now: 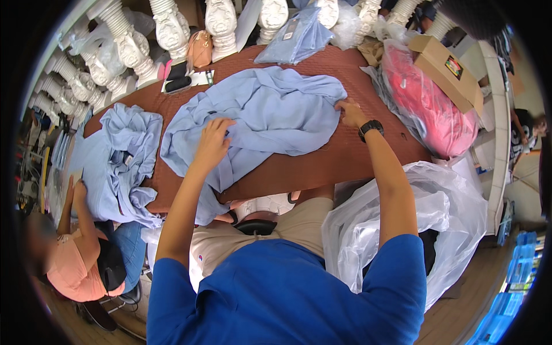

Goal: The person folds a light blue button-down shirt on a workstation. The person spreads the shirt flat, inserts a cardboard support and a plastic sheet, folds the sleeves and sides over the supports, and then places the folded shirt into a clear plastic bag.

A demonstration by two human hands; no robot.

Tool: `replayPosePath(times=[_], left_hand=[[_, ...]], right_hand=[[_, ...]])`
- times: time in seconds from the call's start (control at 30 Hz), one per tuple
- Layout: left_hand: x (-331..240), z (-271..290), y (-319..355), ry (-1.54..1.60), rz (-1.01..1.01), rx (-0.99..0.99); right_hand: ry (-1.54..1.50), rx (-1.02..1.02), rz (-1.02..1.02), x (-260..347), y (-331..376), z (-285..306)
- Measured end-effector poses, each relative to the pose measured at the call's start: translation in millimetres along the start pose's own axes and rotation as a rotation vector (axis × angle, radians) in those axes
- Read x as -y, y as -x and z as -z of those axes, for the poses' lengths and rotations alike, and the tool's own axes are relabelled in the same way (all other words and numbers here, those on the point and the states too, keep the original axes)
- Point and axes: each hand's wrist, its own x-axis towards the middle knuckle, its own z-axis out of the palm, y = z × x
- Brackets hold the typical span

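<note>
A light blue garment (264,109) lies spread and rumpled across the brown-covered table (276,172), with part of it hanging over the near edge. On its left part rests my left hand (214,142), fingers apart and bent over the cloth, with a small dark spot beside them. My right hand (352,113), below a black wristwatch (371,127), has its fingers closed on the garment's right edge. Some of the fingertips are hard to make out against the cloth.
At the left a co-worker (80,259) handles another light blue garment (118,161). White balusters (221,26), a brown pouch (199,49) and a bagged blue garment (296,35) line the far side. Right are red bagged clothes (422,98), a cardboard box (445,72) and a clear plastic bag (454,195).
</note>
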Motion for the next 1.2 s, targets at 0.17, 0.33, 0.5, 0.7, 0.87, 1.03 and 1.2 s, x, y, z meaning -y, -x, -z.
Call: replayPosePath(times=[0.17,0.33,0.5,0.7,0.87,1.03,1.2], left_hand=[[51.6,-21.9,2.9,-0.246,0.005,0.174],[65.2,-7.5,-12.0,0.237,0.218,0.312],[23.9,-1.0,-16.6,0.324,0.092,0.319],[8.8,-46.3,-19.7,-0.007,0.056,0.397],[11.0,-13.5,-9.0,0.118,0.018,0.399],[-7.7,75.8,8.0,0.108,-0.03,0.244],[-47.7,139.3,13.5,0.062,-0.008,0.197]], right_hand=[[-0.089,-0.141,0.025,8.1,-4.5,-11.5],[-0.392,-0.299,0.108,7.2,-30.9,21.5],[-0.728,-0.274,0.054,21.1,-63.4,51.6],[-0.596,-0.316,0.02,69.2,-82.4,58.8],[-0.59,0.153,0.055,50.9,-65.1,87.8],[-0.109,0.369,0.091,11.7,-51.5,101.8],[-0.064,-0.27,-0.076,-15.7,-61.1,98.2]])
